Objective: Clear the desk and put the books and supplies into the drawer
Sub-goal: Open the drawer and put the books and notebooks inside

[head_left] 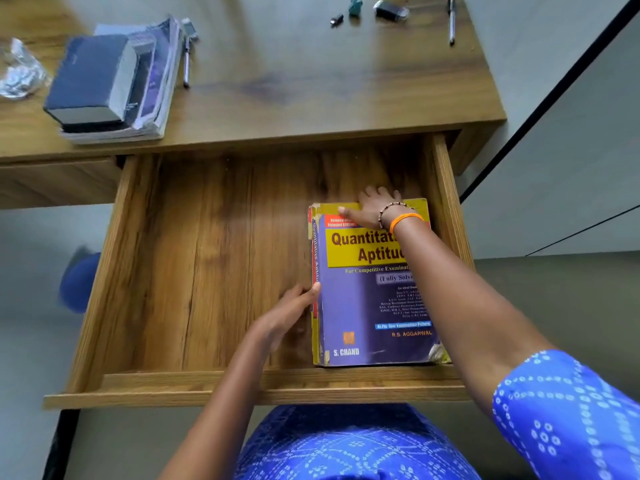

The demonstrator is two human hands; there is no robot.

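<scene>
A thick purple and yellow book (367, 306) lies flat in the right part of the open wooden drawer (194, 258). My right hand (372, 206) rests on the book's far top edge, fingers over that edge. My left hand (289, 313) touches the book's spine on its left side with straight fingers. On the desk top at the left sits a stack of books (114, 81), a dark thick one on top of thinner ones. A pen (187, 60) lies beside that stack, and another pen (452, 22) lies at the far right.
Small items lie at the desk's far edge: a black clip (336, 20), a teal object (355, 6) and a dark shiny object (389, 10). Crumpled clear plastic (19, 71) sits at the far left. The drawer's left half shows bare wood.
</scene>
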